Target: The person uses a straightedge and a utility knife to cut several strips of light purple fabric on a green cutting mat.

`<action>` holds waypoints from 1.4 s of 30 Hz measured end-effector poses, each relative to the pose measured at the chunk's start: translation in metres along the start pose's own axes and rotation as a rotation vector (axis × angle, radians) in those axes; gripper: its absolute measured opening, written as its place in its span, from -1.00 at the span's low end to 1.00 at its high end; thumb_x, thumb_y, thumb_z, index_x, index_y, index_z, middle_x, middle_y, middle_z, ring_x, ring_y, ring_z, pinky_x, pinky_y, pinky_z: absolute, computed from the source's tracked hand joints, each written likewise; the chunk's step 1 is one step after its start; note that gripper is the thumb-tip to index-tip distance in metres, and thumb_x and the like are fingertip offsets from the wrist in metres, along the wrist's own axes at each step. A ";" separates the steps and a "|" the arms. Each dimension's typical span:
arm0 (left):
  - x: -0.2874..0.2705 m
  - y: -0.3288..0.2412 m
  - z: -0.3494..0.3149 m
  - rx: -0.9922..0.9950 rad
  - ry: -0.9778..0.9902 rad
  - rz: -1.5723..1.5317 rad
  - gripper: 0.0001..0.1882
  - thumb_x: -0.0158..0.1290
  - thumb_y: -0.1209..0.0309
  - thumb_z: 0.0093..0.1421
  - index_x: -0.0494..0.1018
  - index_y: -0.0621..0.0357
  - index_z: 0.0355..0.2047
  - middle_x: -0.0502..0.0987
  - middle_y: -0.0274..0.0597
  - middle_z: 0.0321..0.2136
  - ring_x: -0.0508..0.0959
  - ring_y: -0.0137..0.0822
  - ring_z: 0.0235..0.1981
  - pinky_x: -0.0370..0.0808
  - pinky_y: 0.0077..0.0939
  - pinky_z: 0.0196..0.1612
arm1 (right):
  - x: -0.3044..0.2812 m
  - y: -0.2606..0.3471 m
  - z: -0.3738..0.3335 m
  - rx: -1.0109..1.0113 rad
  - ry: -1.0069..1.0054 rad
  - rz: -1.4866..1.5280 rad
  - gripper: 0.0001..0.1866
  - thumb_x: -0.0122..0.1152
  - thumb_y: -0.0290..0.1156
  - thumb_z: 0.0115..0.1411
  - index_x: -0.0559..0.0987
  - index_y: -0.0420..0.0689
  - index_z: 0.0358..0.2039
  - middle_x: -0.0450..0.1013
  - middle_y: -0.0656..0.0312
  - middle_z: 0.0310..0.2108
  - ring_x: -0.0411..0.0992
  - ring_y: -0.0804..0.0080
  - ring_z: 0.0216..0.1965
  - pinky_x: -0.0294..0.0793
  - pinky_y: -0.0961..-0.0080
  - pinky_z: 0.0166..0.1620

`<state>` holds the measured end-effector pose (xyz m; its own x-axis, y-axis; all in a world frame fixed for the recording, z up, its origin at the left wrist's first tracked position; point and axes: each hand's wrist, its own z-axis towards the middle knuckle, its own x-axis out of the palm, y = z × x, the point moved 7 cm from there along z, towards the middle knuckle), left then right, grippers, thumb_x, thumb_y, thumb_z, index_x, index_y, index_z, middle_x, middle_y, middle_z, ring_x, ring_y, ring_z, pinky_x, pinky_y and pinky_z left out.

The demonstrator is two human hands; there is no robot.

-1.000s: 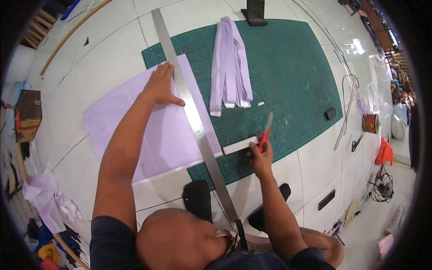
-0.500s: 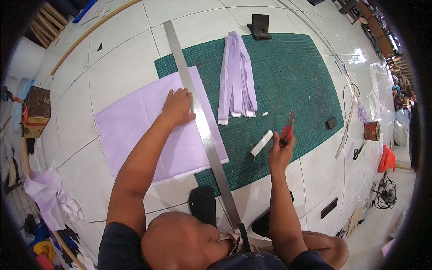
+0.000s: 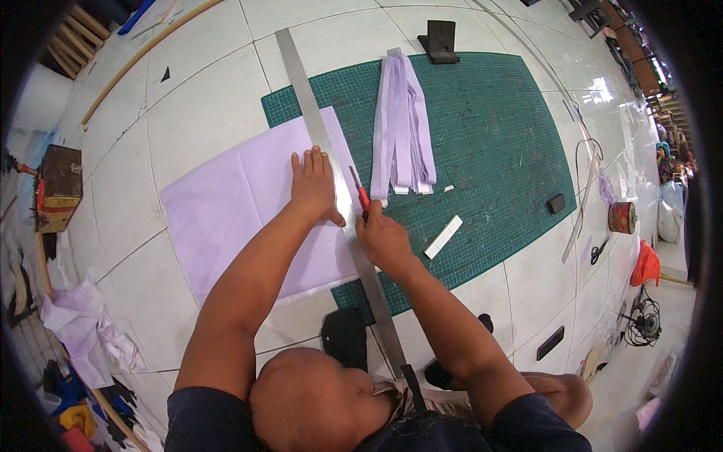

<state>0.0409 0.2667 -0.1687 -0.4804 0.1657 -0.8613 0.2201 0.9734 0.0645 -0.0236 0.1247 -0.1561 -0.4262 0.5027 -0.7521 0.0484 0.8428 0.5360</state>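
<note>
A folded lilac cloth (image 3: 226,203) lies partly on a green cutting mat (image 3: 489,135) and partly on the tiles. Across its right side runs a long metal ruler (image 3: 301,87). My left hand (image 3: 312,184) presses down on cloth and ruler, fingers stretched out. In my right hand (image 3: 384,237) is a red utility knife (image 3: 364,198), its blade by the ruler's right edge over the cloth. A bundle of lilac strips (image 3: 399,128) lies just right of the blade. Nearer me on the mat rests a small white oblong block (image 3: 443,236).
At the mat's far edge stands a black angled metal piece (image 3: 441,41). A dark block (image 3: 556,203) sits on its right corner. Scissors (image 3: 599,250), a round tin (image 3: 622,217) and a dark flat oblong object (image 3: 550,343) lie on the right-hand floor. Crumpled cloth (image 3: 79,324) lies left.
My right hand has carried the utility knife left, from over the mat to the ruler's edge. My left hand stays on the ruler and cloth, its fingers now pointing farther forward.
</note>
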 end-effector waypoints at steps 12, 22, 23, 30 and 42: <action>0.000 0.002 0.002 -0.021 0.014 0.039 0.55 0.37 -0.30 -0.39 -0.17 0.44 0.37 -0.11 0.20 0.41 -0.05 0.02 0.44 -0.22 0.17 0.40 | 0.019 0.013 0.022 -0.031 -0.082 0.040 -0.71 0.00 -0.25 0.29 0.26 -0.22 -0.20 0.51 -0.21 -0.33 0.51 -0.23 -0.28 0.49 -0.06 -0.17; -0.007 -0.007 0.002 -0.014 0.037 0.064 0.57 0.38 -0.30 -0.42 -0.18 0.45 0.37 -0.13 0.23 0.40 -0.07 0.06 0.44 -0.22 0.21 0.39 | 0.010 0.011 0.017 -0.032 0.013 0.019 -0.72 0.01 -0.30 0.26 0.23 -0.22 -0.19 0.51 -0.25 -0.37 0.52 -0.25 -0.27 0.50 -0.08 -0.20; -0.007 -0.005 0.001 -0.020 0.056 0.054 0.58 0.39 -0.30 -0.44 -0.20 0.46 0.37 -0.14 0.24 0.40 -0.09 0.07 0.44 -0.22 0.21 0.39 | 0.014 0.007 0.009 0.025 0.066 0.012 -0.71 -0.01 -0.27 0.28 0.24 -0.21 -0.17 0.51 -0.26 -0.35 0.52 -0.25 -0.26 0.50 -0.08 -0.19; -0.009 -0.003 0.001 -0.037 0.029 0.074 0.56 0.38 -0.29 -0.46 -0.14 0.43 0.37 -0.11 0.19 0.41 -0.04 0.03 0.43 -0.20 0.25 0.38 | 0.027 -0.036 -0.097 0.227 0.278 -0.017 -0.69 -0.11 -0.19 0.33 0.24 -0.18 -0.12 0.53 -0.30 -0.34 0.54 -0.28 -0.27 0.51 -0.10 -0.19; -0.004 -0.003 0.001 -0.030 0.059 0.019 0.60 0.40 -0.26 -0.49 -0.20 0.44 0.37 -0.16 0.23 0.41 -0.10 0.05 0.44 -0.21 0.23 0.39 | 0.029 -0.076 -0.188 0.271 0.293 -0.114 -0.60 -0.08 -0.06 0.34 0.22 -0.18 -0.15 0.53 -0.25 -0.37 0.55 -0.26 -0.31 0.52 -0.09 -0.23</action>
<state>0.0429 0.2634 -0.1654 -0.5255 0.1920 -0.8289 0.2040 0.9742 0.0964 -0.2092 0.0393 -0.1465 -0.6799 0.3606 -0.6385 0.2056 0.9295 0.3061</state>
